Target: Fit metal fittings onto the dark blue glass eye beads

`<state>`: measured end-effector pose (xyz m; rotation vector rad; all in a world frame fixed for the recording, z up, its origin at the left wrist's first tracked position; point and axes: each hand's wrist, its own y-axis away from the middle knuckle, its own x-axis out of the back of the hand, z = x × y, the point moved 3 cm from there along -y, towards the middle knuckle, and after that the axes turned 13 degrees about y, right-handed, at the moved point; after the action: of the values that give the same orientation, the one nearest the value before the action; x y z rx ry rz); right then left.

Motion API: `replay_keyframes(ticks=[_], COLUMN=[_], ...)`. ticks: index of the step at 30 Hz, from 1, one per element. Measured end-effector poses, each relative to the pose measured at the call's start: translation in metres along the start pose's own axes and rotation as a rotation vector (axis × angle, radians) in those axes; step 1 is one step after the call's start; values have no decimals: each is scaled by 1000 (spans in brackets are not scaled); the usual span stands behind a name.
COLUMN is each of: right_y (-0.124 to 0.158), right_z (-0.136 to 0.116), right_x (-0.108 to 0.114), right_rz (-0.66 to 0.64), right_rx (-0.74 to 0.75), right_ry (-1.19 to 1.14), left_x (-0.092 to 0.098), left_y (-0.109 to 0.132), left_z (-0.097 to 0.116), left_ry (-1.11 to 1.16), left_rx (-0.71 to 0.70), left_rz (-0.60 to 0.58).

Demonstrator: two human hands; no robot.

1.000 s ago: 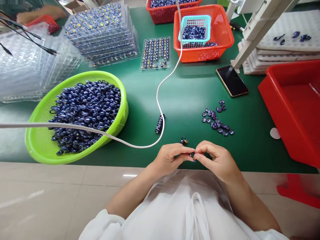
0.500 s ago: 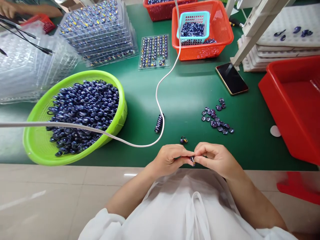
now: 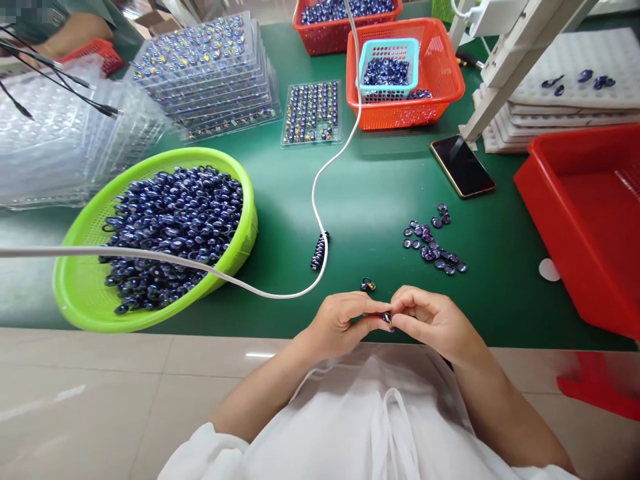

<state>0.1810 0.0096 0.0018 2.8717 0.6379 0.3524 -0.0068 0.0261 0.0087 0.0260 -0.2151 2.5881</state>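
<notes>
Crossing over green basket (image 3: 85,303), white cable (image 3: 285,296); farther right, loose dark discs (image 3: 434,254); pinched between left hand (image 3: 337,323) and right hand (image 3: 437,321), small dark piece (image 3: 387,318), direction and long axis indiscernible.

The pinched piece (image 3: 387,318) is dark and glossy with a touch of gold, the loose piece (image 3: 368,285) blue-black and yellow-gold. Lime green colours the round basket (image 3: 70,293), deep plain green the tabletop (image 3: 280,200), white the cable (image 3: 290,295). The perforated basket (image 3: 445,67) is bright orange-red, the small basket (image 3: 415,70) turquoise, the discs (image 3: 426,253) purplish black.
</notes>
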Motion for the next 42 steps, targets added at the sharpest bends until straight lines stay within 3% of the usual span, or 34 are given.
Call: replay_keyframes(ticks=[5,13,20,25,29,34,38,42], right_y=[0,-2,5,7,7,9,11,10], right_z=[0,0,-7,-10,-10,-7,-8,-2], right_x=[-2,-4,-5,-3,-9,-10,-11,-14], right_rz=[67,67,274,479,553,654,701,681], right_rx=[40,71,198,366,510,469,524,445], right_ry=[114,212,307,521,706,660,635,435], left_x=[4,9,6,0,-7,-13,-14,-15], left_y=[-1,-2,4,9,9,8,9,9], left_z=[0,-2,-7,-14,-15,-17,-18,-19], left_ry=[22,114,217,504,676,760,821,858], left_rx=[54,155,208,339,344,318,289,282], left_rz=[71,2,109,189,184,165,162,154])
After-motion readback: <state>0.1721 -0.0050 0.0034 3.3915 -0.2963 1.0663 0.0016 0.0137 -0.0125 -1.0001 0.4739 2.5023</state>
